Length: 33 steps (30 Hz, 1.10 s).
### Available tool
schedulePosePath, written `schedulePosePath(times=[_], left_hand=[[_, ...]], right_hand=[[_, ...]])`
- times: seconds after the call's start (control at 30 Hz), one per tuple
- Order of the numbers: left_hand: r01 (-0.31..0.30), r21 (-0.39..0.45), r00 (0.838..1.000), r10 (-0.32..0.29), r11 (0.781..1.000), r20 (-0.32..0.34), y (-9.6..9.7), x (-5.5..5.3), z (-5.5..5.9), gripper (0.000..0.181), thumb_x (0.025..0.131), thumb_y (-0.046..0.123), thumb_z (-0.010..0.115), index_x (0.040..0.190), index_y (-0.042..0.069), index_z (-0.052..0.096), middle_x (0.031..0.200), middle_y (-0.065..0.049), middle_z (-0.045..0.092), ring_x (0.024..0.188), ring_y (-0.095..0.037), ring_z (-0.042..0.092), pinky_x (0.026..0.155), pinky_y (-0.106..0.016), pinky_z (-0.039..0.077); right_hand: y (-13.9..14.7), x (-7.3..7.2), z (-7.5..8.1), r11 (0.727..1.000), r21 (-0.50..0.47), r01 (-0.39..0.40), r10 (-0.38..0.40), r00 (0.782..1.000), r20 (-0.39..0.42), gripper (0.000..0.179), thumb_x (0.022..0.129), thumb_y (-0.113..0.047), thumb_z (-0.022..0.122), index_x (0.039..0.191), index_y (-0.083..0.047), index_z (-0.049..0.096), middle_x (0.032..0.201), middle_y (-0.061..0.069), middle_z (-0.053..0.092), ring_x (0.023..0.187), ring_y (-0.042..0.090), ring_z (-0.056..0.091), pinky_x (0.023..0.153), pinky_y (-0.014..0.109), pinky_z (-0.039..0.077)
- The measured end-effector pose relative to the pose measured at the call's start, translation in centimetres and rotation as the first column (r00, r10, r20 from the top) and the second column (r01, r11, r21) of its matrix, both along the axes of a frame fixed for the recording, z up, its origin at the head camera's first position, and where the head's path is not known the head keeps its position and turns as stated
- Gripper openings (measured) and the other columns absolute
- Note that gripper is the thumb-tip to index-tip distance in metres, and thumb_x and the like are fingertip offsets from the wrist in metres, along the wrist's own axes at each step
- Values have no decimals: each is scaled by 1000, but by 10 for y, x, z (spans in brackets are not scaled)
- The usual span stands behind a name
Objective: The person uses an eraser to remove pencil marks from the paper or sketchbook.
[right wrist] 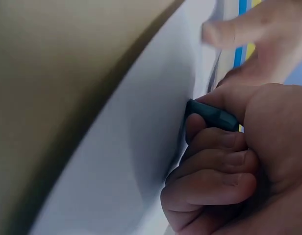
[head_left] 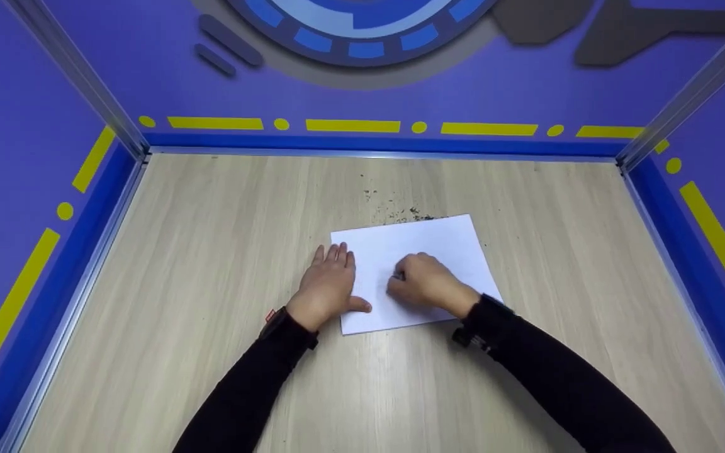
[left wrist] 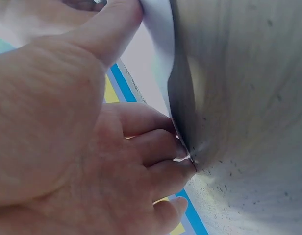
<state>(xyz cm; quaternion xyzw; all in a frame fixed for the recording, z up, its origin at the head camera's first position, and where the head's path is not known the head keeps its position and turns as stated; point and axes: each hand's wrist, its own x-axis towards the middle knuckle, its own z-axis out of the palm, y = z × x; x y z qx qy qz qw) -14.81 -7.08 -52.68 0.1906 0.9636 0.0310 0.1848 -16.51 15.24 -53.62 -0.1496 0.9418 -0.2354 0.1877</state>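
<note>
A white sheet of paper [head_left: 428, 239] lies slightly turned on the table. My left hand [head_left: 328, 283] rests along its left edge, fingers stretched forward and thumb out over the sheet. In the left wrist view, the left fingertips [left wrist: 173, 174] press at the paper's edge, which bows up a little. My right hand [head_left: 425, 283] is over the middle of the sheet, with curled fingers gripping a small dark green eraser [right wrist: 214, 115]. One end of the eraser meets the paper in the right wrist view; the fingers cover much of it.
Dark crumbs [head_left: 414, 212] are scattered on the wooden table [head_left: 230, 207] just beyond the paper's far edge. Blue-purple panels with yellow marks enclose the table at the back [head_left: 353, 107] and both sides. Black sleeves and wrist straps cover both arms.
</note>
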Motion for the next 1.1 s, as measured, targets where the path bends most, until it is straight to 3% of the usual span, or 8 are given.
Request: schedulePosePath(times=[0.13, 0.23, 0.33, 0.47, 0.6, 0.67, 0.9, 1.1], left_hand=[[-6, 4, 1000, 6, 1000, 10, -1, 0, 0, 121, 90, 71, 79, 170, -7, 32, 181, -28, 25, 172, -42, 24, 143, -57, 14], [-12, 6, 1000, 12, 1000, 15, 0, 0, 2, 121, 90, 70, 80, 170, -7, 31, 181, -28, 24, 172, -42, 23, 143, -57, 13], [-17, 7, 1000, 17, 1000, 15, -1, 0, 3, 121, 90, 70, 80, 170, -7, 31, 181, -28, 24, 172, -42, 22, 143, -57, 13], [-20, 1, 1000, 20, 1000, 19, -1, 0, 3, 121, 90, 70, 80, 171, -6, 31, 182, -27, 24, 172, -42, 22, 143, -57, 13], [-15, 4, 999, 15, 1000, 29, 0, 2, 2, 121, 91, 71, 79, 171, -7, 30, 182, -28, 23, 172, -42, 22, 143, -57, 13], [-15, 7, 999, 15, 1000, 34, 0, 2, 1, 122, 91, 71, 79, 171, -7, 30, 182, -28, 22, 172, -42, 21, 144, -57, 13], [-17, -10, 999, 18, 1000, 27, 2, 0, 0, 121, 91, 71, 79, 171, -6, 30, 182, -27, 23, 172, -41, 22, 144, -56, 13], [-19, -5, 1000, 19, 1000, 25, 2, 1, 1, 121, 91, 70, 79, 171, -6, 31, 182, -28, 23, 172, -42, 23, 144, -56, 13]], right_hand=[[48, 0, 1, 996, -12, 88, -88, 996, 20, 23, 97, -26, 68, 83, -10, 76, 91, 9, 73, 82, 24, 65, 77, 40, 55], [88, 0, 4, 988, 17, 155, -156, 987, 29, 30, 99, -28, 67, 102, -2, 82, 107, 17, 77, 94, 29, 68, 85, 44, 58], [118, 1, 5, 975, 58, 214, -215, 976, 23, 29, 99, -26, 66, 97, -1, 80, 97, 15, 73, 88, 29, 65, 76, 39, 53], [135, 3, 5, 970, 83, 228, -230, 973, 9, 30, 97, -26, 64, 72, -10, 61, 74, 3, 51, 72, 23, 52, 63, 32, 38], [135, 6, 6, 970, 118, 211, -212, 977, -5, 40, 97, -25, 62, 64, -17, 40, 67, -4, 36, 63, 18, 40, 58, 32, 31], [133, 6, 7, 969, 130, 209, -210, 978, -8, 42, 98, -25, 62, 64, -17, 38, 67, -4, 34, 62, 18, 38, 57, 32, 30], [109, 9, 12, 984, 36, 176, -176, 984, 7, 32, 105, -32, 66, 82, -9, 68, 77, 2, 54, 73, 21, 53, 67, 33, 40], [55, 14, 19, 996, -28, 84, -84, 996, -23, 35, 105, -32, 72, 77, -12, 68, 75, 2, 62, 73, 20, 58, 71, 35, 48]])
